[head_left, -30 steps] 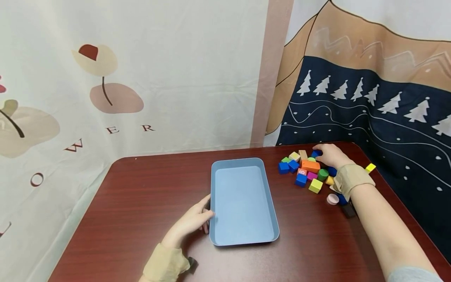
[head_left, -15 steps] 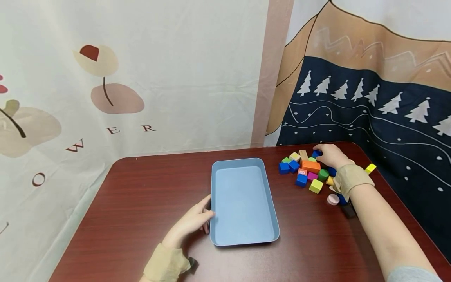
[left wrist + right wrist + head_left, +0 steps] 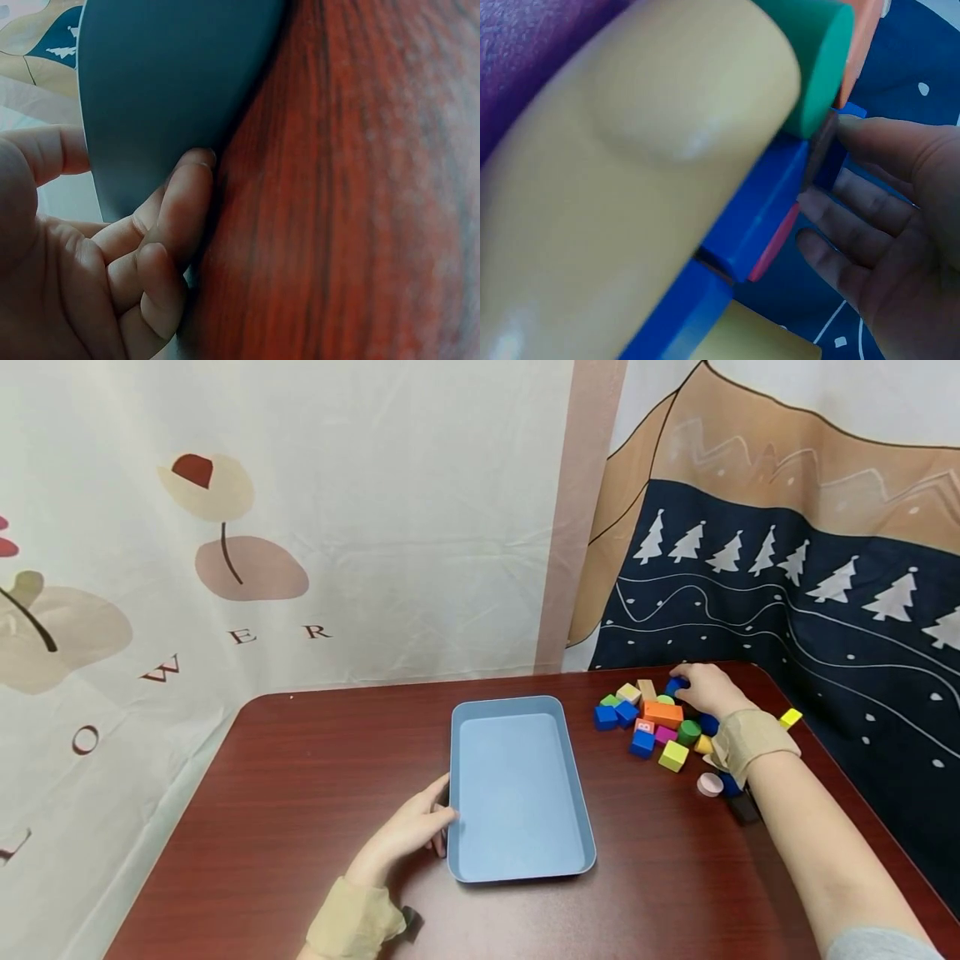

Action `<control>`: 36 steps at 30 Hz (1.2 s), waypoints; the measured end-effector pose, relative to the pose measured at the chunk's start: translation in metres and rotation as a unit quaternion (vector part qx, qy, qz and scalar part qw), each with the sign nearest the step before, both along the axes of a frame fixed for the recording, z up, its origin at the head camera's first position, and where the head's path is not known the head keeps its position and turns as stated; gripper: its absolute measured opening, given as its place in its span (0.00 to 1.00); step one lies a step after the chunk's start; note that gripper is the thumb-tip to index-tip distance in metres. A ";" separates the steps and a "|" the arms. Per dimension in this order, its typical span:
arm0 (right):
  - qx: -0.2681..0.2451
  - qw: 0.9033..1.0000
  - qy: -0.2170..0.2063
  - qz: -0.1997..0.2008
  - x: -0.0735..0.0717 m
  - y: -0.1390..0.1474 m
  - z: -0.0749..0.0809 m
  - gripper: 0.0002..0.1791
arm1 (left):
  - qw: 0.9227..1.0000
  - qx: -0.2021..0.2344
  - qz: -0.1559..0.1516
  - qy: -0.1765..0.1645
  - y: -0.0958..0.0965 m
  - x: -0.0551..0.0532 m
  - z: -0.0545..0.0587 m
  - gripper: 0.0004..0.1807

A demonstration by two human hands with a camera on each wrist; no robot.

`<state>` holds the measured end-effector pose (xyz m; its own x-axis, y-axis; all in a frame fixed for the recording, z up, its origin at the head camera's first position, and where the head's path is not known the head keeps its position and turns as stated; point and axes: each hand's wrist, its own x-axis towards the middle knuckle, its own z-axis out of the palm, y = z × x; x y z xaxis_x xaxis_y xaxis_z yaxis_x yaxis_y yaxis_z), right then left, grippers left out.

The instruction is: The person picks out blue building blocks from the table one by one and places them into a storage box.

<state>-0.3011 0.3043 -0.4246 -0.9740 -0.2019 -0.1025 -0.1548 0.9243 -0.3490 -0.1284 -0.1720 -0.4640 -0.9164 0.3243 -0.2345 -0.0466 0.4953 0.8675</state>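
Note:
A shallow light-blue tray (image 3: pixel 521 793) lies near the middle of the dark red table. My left hand (image 3: pixel 408 828) grips its left wall, thumb over the rim; the left wrist view shows curled fingers (image 3: pixel 187 202) against the outside of the wall. At the table's far right, my right hand (image 3: pixel 711 689) pinches a small blue block (image 3: pixel 674 686) at the back of a pile of coloured blocks. In the right wrist view the thumb (image 3: pixel 877 142) meets this blue block (image 3: pixel 853 111), partly hidden by the fingers and a brownish piece.
Around the right hand sit an orange block (image 3: pixel 663 714), a green cylinder (image 3: pixel 687 732), a yellow-green cube (image 3: pixel 673 756) and several others. A pale pink disc (image 3: pixel 709 785) lies nearer me. A yellow block (image 3: pixel 790 718) stands by the right table edge. Printed curtains (image 3: pixel 420 527) hang behind.
Both hands stay nearly still, the left at the tray and the right at the blue block. The head view has shifted very slightly.

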 end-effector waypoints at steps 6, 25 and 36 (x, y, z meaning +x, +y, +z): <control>-0.004 1.000 0.005 0.002 0.001 0.000 0.004 0.22 | 1.000 -0.002 -0.001 -0.001 0.000 0.001 0.002 0.39; -0.020 0.998 0.055 0.037 0.004 -0.039 0.042 0.23 | 1.000 -0.005 -0.010 0.002 0.000 0.001 0.000 0.39; -0.034 0.989 0.102 0.097 0.019 -0.082 0.068 0.24 | 1.000 0.001 -0.003 -0.005 0.001 0.002 0.000 0.39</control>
<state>-0.2822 0.2226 -0.3570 -0.9149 -0.3876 0.1133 -0.4017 0.8450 -0.3529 -0.1266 -0.1713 -0.4637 -0.9118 0.3306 -0.2435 -0.0527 0.4940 0.8679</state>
